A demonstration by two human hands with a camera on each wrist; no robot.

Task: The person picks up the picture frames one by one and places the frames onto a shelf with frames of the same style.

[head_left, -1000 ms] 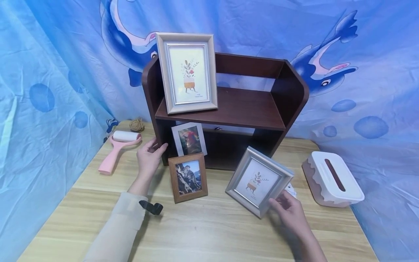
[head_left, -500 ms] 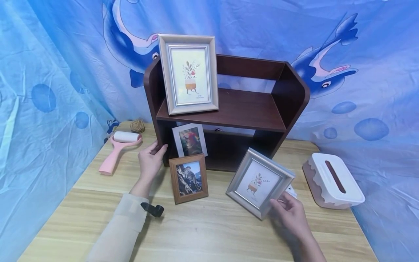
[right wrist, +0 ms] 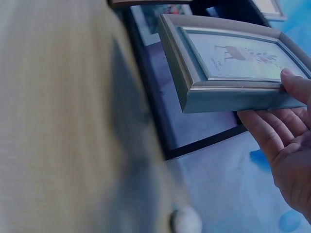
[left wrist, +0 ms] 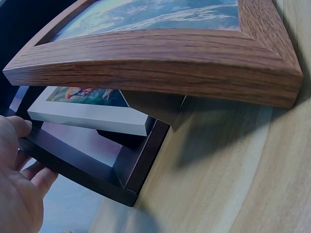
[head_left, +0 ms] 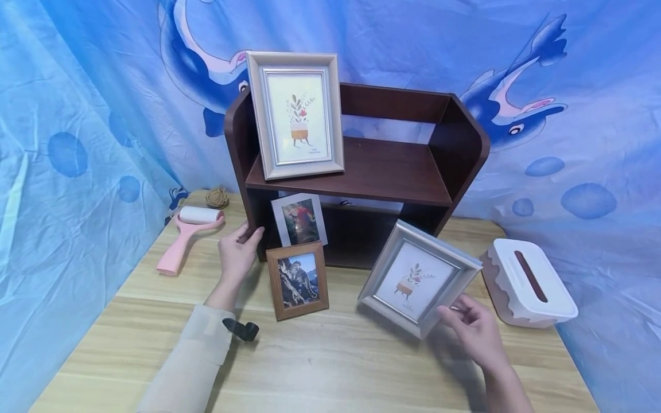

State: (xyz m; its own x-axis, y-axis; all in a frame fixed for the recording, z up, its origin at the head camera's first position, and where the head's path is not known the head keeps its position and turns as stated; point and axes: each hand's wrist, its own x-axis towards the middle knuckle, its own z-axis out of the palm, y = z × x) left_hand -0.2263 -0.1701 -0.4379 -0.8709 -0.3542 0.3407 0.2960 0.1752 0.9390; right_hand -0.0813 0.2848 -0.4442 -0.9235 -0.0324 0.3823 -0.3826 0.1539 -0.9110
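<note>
My left hand grips the edge of the dark brown shelf's left side panel, thumb on one side and fingers on the other. With my right hand I hold a silver picture frame by its lower right edge, thumb in front and fingers behind. It hangs tilted above the table, showing a potted-plant print. A larger silver picture frame stands on the shelf's upper level at the left. Below it, a white picture frame with a parrot photo is partly hidden by a brown wooden picture frame on the table.
A white and brown tissue box stands at the table's right. On the left lie a pink-handled lint roller and a ball of twine. A blurred white round thing shows in the right wrist view. Dolphin-printed cloth hangs behind.
My right hand has raised the silver picture frame off the table and shifted it slightly right. The left hand stays on the shelf's side panel.
</note>
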